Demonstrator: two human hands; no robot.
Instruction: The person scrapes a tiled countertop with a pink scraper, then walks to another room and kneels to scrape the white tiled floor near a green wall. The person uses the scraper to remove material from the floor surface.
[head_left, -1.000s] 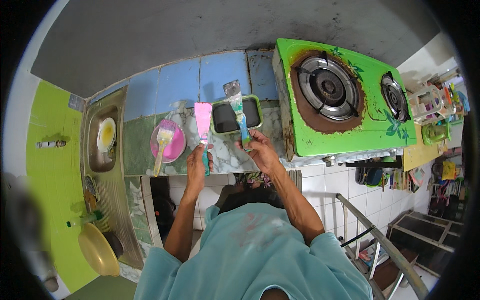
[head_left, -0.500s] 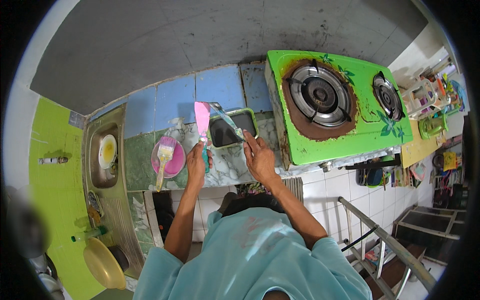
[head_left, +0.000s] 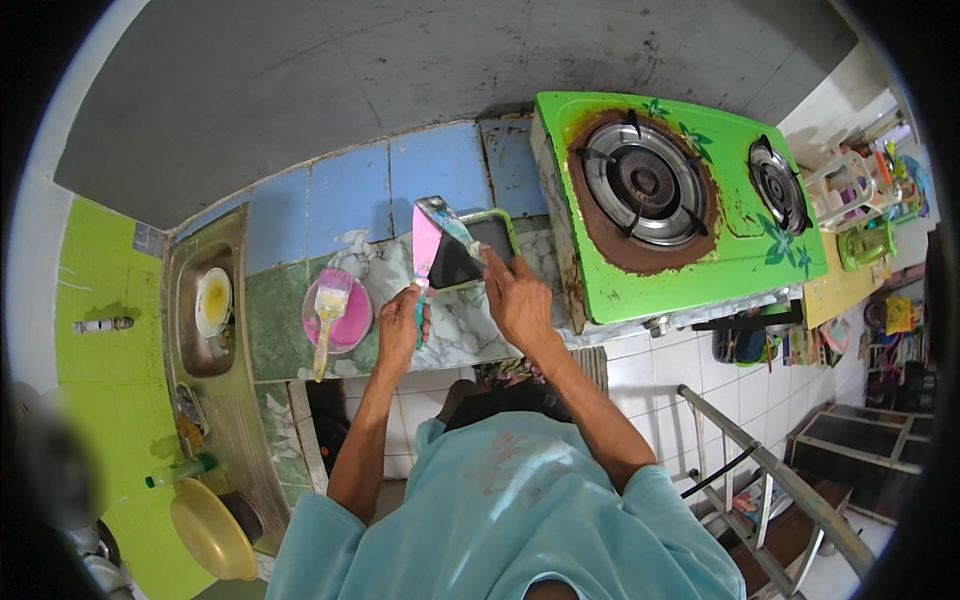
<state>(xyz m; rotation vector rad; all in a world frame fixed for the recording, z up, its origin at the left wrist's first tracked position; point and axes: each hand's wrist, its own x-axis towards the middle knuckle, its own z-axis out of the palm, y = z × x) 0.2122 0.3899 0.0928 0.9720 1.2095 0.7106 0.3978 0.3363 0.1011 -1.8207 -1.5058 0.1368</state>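
One head cam, fisheye, looks steeply down from above the person's shoulders, facing the wall behind the counter [head_left: 300, 300]. Counter sits mid-frame, fairly near; stove [head_left: 690, 220] right of it, sink [head_left: 205, 310] left, floor below.

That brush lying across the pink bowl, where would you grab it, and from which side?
Probably by the bare handle end of the brush, coming from the near edge of the counter. Its bristle head rests over the pink bowl, while the pale handle sticks out past the rim toward the person, with nothing over it.
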